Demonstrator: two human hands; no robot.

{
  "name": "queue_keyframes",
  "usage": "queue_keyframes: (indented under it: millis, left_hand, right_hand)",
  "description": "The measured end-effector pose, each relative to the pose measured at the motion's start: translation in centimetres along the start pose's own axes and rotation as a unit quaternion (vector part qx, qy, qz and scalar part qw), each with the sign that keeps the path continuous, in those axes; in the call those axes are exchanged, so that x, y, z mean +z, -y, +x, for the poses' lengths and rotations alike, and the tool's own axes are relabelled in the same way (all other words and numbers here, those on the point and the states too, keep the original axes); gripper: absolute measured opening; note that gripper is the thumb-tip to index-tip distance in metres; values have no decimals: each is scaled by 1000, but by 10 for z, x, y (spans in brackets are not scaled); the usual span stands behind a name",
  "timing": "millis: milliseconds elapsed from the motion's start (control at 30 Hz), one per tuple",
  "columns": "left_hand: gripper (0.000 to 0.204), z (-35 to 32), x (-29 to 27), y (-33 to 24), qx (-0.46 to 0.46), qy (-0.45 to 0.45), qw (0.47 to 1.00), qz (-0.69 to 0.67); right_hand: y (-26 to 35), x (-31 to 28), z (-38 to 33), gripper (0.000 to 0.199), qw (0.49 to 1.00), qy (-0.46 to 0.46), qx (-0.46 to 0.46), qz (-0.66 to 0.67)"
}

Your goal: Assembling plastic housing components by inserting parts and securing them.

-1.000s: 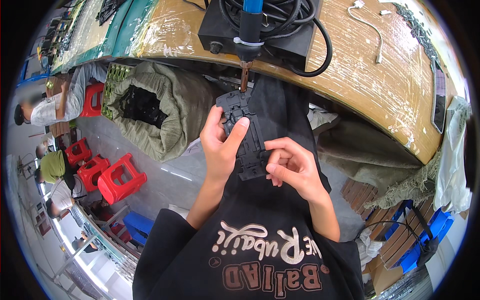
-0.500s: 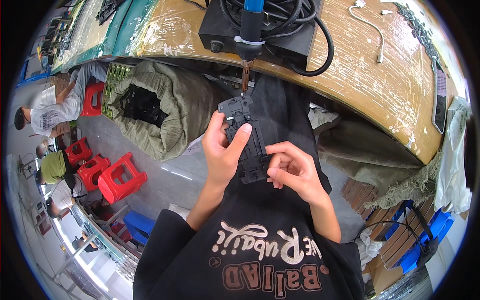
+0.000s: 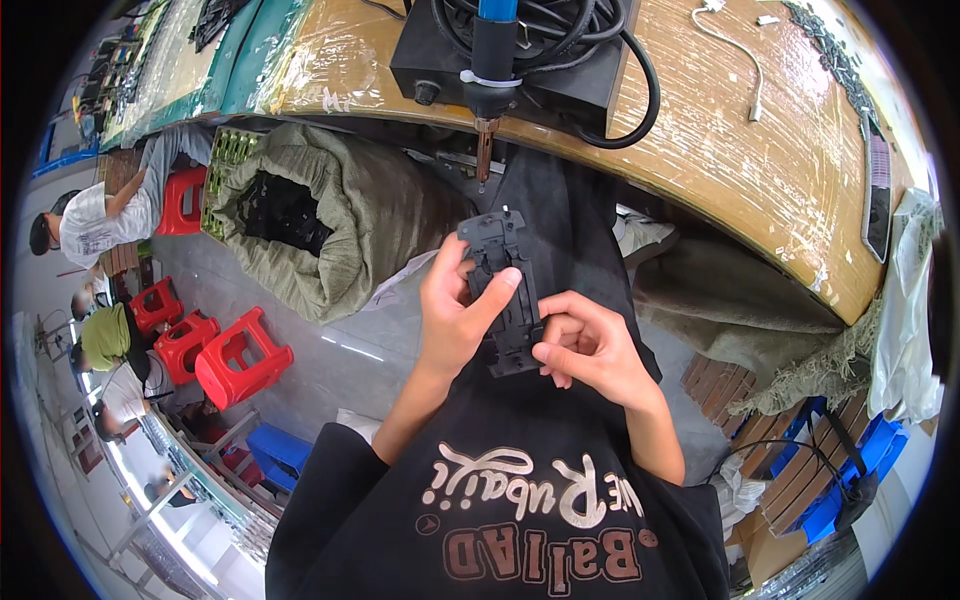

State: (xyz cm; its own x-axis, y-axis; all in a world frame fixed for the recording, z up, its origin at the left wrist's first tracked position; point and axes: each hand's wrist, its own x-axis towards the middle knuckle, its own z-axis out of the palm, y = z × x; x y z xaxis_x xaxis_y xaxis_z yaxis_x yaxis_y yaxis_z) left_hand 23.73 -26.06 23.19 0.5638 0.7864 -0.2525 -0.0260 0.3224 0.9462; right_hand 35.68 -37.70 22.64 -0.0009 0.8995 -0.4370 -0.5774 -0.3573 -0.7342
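Note:
A long black moulded plastic part with ribs and small posts is held in front of my chest, tilted slightly. My left hand grips its left side, thumb lying across the face and the fingers behind. At its lower right edge is my right hand, fingers curled, with the index finger and thumb against the part. Just above the part's far end, a soldering iron with a blue and black handle points its copper-coloured tip downward, a small gap apart from it.
A black control box with coiled cables stands on the film-covered bench. An open woven sack holding dark pieces sits to the left. Red stools and several people are farther left. A phone-like device lies at the bench's right edge.
Both hands have drawn the plastic part slightly toward me and to the right, so its far end has come away from the iron's tip. The grip looks the same.

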Motion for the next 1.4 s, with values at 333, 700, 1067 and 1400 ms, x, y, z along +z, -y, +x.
queue_keyframes:
  millis: [333, 700, 1067, 1400]
  left_hand:
    - [37, -8, 4, 10, -82, 83, 991, 69]
    - [36, 38, -102, -15, -40, -31, 947, 317]
    - [72, 155, -516, 162, -35, -131, 658, 740]
    - [44, 140, -469, 192, -123, -84, 563, 813]
  right_hand:
    - [-14, -18, -10, 23, 996, 19, -21, -89]
    - [-13, -97, -109, 29, 915, -350, -127, -154]
    - [-58, -225, -203, 26, 430, -803, -381, -160]
    - [-138, -291, -203, 26, 592, -764, -187, -173]
